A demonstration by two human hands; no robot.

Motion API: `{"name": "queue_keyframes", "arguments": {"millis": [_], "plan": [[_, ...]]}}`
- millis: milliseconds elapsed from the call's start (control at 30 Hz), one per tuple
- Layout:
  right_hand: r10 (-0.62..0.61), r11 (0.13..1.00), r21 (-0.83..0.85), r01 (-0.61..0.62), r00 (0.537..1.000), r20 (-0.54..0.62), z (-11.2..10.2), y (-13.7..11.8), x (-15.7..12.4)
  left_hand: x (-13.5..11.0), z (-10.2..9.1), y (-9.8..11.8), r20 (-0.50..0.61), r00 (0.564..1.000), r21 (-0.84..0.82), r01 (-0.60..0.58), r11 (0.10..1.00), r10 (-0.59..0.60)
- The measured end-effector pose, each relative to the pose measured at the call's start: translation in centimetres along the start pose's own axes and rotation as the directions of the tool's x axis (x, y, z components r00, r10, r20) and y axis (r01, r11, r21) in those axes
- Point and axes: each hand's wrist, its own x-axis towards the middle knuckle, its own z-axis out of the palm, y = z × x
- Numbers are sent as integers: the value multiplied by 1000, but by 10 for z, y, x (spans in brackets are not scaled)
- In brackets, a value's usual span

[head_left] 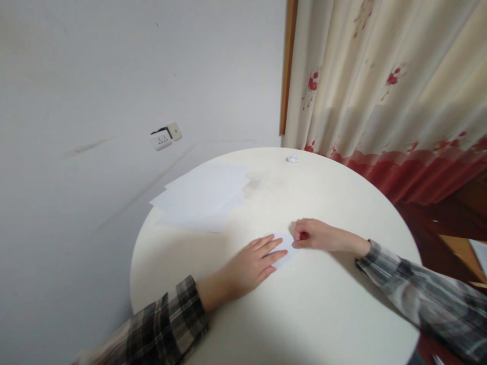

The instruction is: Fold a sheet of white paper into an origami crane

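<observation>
A small folded piece of white paper [286, 247] lies on the round white table [323, 304]. My left hand [253, 263] rests flat on its left part, fingers stretched out and slightly spread, covering some of it. At the paper's right edge is my right hand [308, 235], its fingers curled and the fingertips pressed together at the paper's corner. How much of that corner lies between them is hard to make out.
Several loose sheets of white paper [201, 197] overlap at the table's left side. A crumpled bit of paper [292, 158] sits near the far edge. Behind are a wall with a socket [161, 139] and a floral curtain [380, 91].
</observation>
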Motion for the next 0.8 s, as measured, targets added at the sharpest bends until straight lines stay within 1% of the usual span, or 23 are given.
{"name": "queue_keyframes", "arguments": {"millis": [67, 167, 267, 367, 467, 667, 800], "plan": [[21, 1000, -9, -21, 1000, 17, 0, 0, 1, 0, -2, 2, 19, 1000, -5, 15, 1000, -15], [26, 999, -35, -27, 1000, -4, 1, 0, 0, -1, -3, 4, 34, 999, -16, 13, 1000, -13], [-39, 998, -49, 36, 998, -53, 1, 1, -1, -1, -2, 3, 37, 999, -30, -5, 1000, 6], [-109, 994, -25, 108, 992, -67, 0, 1, -1, 0, -2, 1, 35, 999, -29, -6, 1000, 7], [-129, 992, 2, 130, 989, -70, 1, 1, 0, 0, -2, 2, 28, 1000, -29, -4, 1000, 5], [-62, 996, -65, 55, 993, -102, 7, 0, 3, 0, -3, 3, 9, 1000, -52, -1, 999, 2], [-64, 994, -91, 54, 992, -106, 8, 2, 4, 1, -3, 3, 23, 1000, -37, 4, 999, -3]]}}
